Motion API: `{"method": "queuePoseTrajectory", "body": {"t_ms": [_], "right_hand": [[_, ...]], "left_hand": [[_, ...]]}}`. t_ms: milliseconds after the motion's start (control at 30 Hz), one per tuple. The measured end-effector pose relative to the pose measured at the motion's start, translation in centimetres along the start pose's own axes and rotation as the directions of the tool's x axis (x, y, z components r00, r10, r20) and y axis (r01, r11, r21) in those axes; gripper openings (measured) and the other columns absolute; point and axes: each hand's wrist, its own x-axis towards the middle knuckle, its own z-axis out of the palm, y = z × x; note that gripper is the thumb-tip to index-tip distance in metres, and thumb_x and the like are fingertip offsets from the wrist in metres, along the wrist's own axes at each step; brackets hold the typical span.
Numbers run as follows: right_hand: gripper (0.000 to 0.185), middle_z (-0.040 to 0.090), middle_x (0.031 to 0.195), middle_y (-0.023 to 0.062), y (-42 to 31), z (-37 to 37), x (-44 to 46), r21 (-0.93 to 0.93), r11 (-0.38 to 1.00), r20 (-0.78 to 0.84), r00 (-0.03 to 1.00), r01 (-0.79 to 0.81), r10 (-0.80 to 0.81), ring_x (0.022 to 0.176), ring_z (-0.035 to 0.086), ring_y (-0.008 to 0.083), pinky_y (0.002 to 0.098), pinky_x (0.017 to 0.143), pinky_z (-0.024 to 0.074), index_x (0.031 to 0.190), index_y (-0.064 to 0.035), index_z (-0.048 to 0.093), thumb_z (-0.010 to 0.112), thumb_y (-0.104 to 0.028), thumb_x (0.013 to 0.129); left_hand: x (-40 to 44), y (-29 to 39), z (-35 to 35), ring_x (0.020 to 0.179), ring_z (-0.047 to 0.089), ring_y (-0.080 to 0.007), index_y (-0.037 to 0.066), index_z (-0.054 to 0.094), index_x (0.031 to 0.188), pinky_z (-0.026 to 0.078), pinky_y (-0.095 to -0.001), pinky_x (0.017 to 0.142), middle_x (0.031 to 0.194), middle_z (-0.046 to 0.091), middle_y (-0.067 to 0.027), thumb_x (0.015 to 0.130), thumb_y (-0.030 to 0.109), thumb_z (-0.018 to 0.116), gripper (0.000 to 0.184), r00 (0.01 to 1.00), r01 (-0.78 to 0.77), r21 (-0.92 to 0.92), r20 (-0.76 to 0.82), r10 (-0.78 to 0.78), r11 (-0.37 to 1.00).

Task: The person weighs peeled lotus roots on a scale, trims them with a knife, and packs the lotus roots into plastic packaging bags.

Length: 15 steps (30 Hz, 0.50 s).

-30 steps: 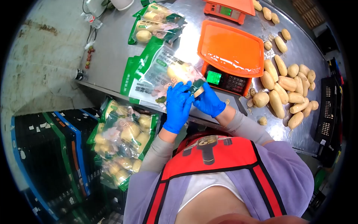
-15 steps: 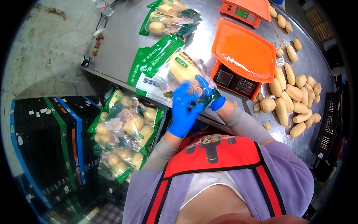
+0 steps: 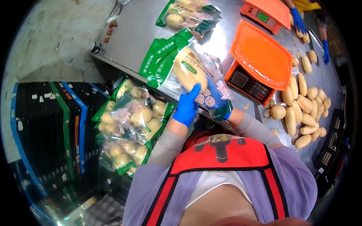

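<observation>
A clear and green printed bag of lotus root [image 3: 188,75] is tilted in front of me over the table's near edge, a pale section showing through the film. My left hand [image 3: 188,107], in a blue glove, is closed on its lower left side, thumb on top. My right hand [image 3: 227,114], also blue-gloved, holds the lower right end; its fingers show blue through the film, and I cannot tell whether they are inside or behind the bag. More green bags [image 3: 156,56] lie beneath it. Right of it stands an orange scale [image 3: 262,56].
Packed lotus root bags [image 3: 132,120] are piled at lower left beside stacked black crates [image 3: 41,132]. Another filled bag [image 3: 188,17] lies farther back. Loose lotus roots [image 3: 301,109] cover the right side, near a second orange scale [image 3: 266,13]. A co-worker's gloved hand [image 3: 298,19] reaches in at upper right.
My left hand, spread above the bag before, has come down and closed on its lower side. The bag has tilted toward me. A co-worker's blue-gloved hands have appeared at upper right.
</observation>
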Motion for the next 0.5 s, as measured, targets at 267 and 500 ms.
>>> {"method": "queuePoseTrajectory", "body": {"t_ms": [267,500], "right_hand": [[0.051,0.055,0.118,0.0113,-3.3,3.6,1.8,0.059,0.994,-0.084,0.993,0.09,-0.085,0.107,0.054,0.0192,0.0293,0.09,0.0448,0.129,-0.0008,0.041,0.062,-0.007,0.083],[0.064,0.06,0.104,0.0146,-1.5,5.4,1.7,-0.633,0.638,0.268,0.897,0.44,-0.353,0.089,0.06,0.0293,0.0379,0.08,0.0471,0.136,-0.0053,0.037,0.062,-0.014,0.078]], "left_hand": [[-1.5,1.6,-1.8,0.101,0.056,-0.022,0.003,0.037,0.132,0.049,-0.035,0.086,0.117,0.052,-0.0109,0.081,0.008,0.062,0.057,0.974,-0.215,-0.014,0.063,0.216,0.976],[-5.2,5.0,-7.0,0.092,0.061,-0.0205,0.001,0.044,0.125,0.052,-0.0316,0.077,0.11,0.058,-0.0107,0.079,0.003,0.066,0.052,0.941,-0.285,-0.101,-0.217,0.259,0.953]]}}
